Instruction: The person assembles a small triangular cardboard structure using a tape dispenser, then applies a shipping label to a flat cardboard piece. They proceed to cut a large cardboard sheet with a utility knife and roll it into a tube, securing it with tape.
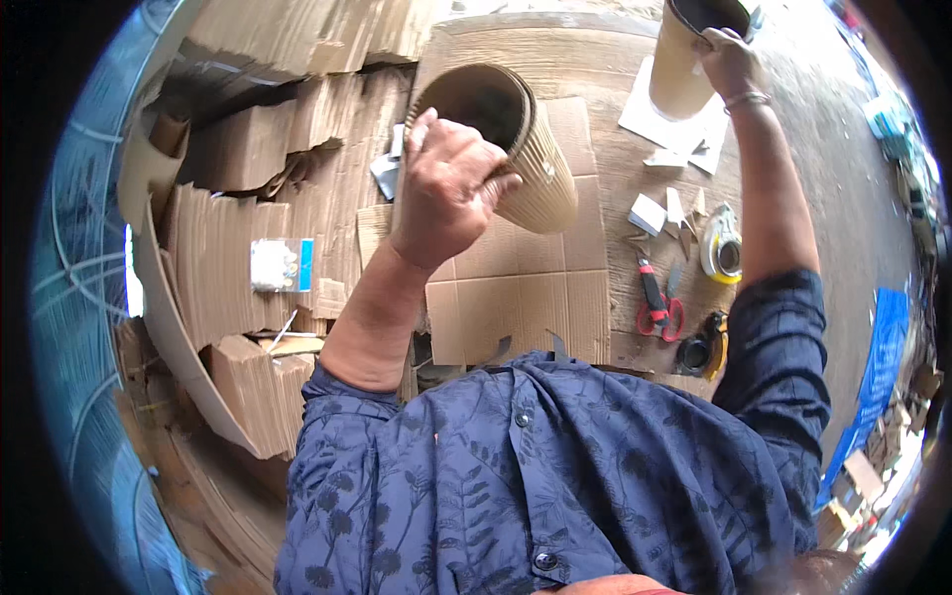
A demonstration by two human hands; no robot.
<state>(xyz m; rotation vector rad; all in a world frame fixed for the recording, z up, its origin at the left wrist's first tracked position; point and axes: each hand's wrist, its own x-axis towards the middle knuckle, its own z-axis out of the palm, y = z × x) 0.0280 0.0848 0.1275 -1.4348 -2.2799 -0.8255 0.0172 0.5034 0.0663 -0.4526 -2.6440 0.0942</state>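
Note:
My left hand (pixel 451 183) is closed around the near rim of a ribbed cardboard cylinder (pixel 545 183). The cylinder leans with its dark open mouth up, over a flat creased cardboard sheet (pixel 526 312). Farther off at the upper right, my right hand (pixel 732 64) grips the rim of a second, smoother tan cylinder (pixel 676 74). That one stands on or over some white sheets (pixel 640 109); its upper end is cut off by the picture's edge. Both forearms reach forward, spread wide apart.
Right of the sheet on the wooden table (pixel 833 178) lie red-handled scissors (pixel 674 317), a clear tape dispenser (pixel 723 248), a black-and-yellow tool (pixel 706 347) and paper scraps (pixel 679 213). Stacked cardboard (pixel 213 258) fills the left, with a small clear packet (pixel 278 265) on it.

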